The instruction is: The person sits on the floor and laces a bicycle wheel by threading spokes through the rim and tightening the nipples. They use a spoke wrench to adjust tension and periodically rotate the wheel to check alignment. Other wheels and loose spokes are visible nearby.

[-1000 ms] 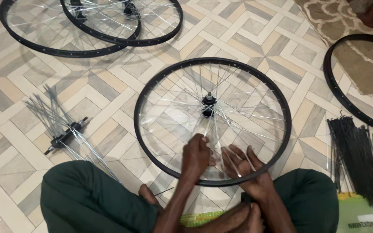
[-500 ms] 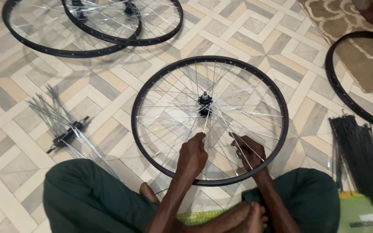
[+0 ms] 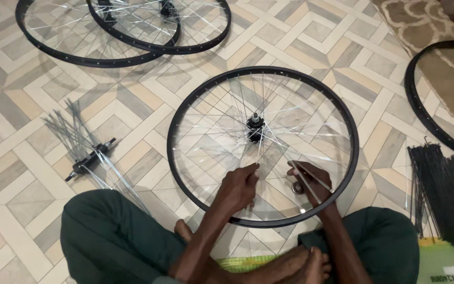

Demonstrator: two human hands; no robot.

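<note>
A bicycle wheel with a black rim (image 3: 177, 113) lies flat on the tiled floor in front of my crossed legs, its hub (image 3: 256, 128) at the centre and thin silver spokes fanning out. My left hand (image 3: 237, 190) reaches inside the rim's near half, fingertips pinching a spoke. To its right, my right hand (image 3: 311, 181) is closed around another silver spoke that slants down toward the rim. A small round metal piece lies on the floor just under that hand.
A loose hub with spokes (image 3: 88, 158) lies to the left. Two laced wheels (image 3: 127, 31) overlap at the far left. A bare black rim (image 3: 421, 100) sits on a rug at right, with a bundle of black spokes (image 3: 445, 194) near my right knee.
Both hands have moved from the near rim up into the wheel. The right hand has shut around a spoke; the left has shifted to a spoke closer to the hub.
</note>
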